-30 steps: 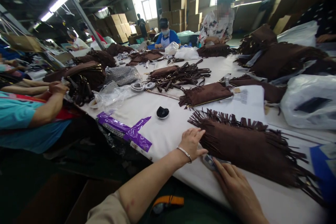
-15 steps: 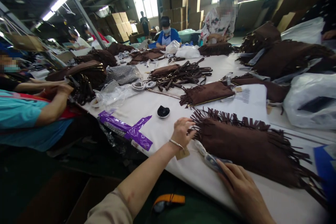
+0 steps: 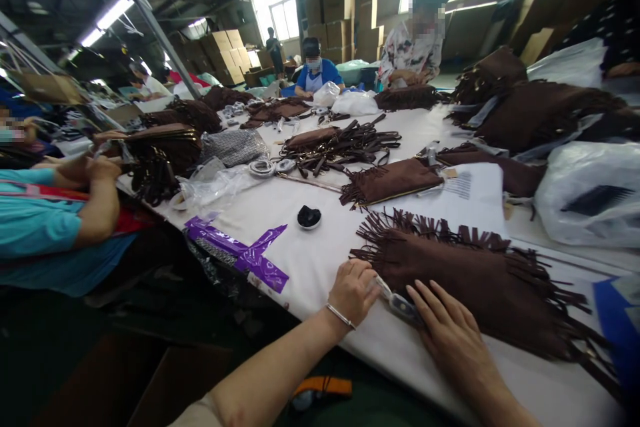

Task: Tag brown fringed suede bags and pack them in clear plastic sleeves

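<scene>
A dark brown fringed bag [image 3: 465,273] lies flat on the white table in front of me. Along its near edge lies a small grey oblong device [image 3: 401,305] with a white cord [image 3: 384,287] at its left end. My left hand [image 3: 354,293], with a thin bracelet at the wrist, is closed at the bag's left corner, its fingertips on the end of that cord. My right hand [image 3: 453,330] rests with outstretched fingers on the bag's near edge, its palm side beside the device's right end. The underside of this hand is hidden.
A small dish of black material [image 3: 309,216], purple tape [image 3: 240,250] and a smaller fringed bag [image 3: 393,181] lie beyond. Dark straps [image 3: 345,147] are piled mid-table. A plastic bag [image 3: 590,193] stands right. A co-worker in turquoise [image 3: 40,227] works at left; others sit across.
My left hand has come down from the fringe to the white cord. My right hand has loosened from the grey device and spread its fingers onto the bag. A tan tag near my left wrist is out of sight.
</scene>
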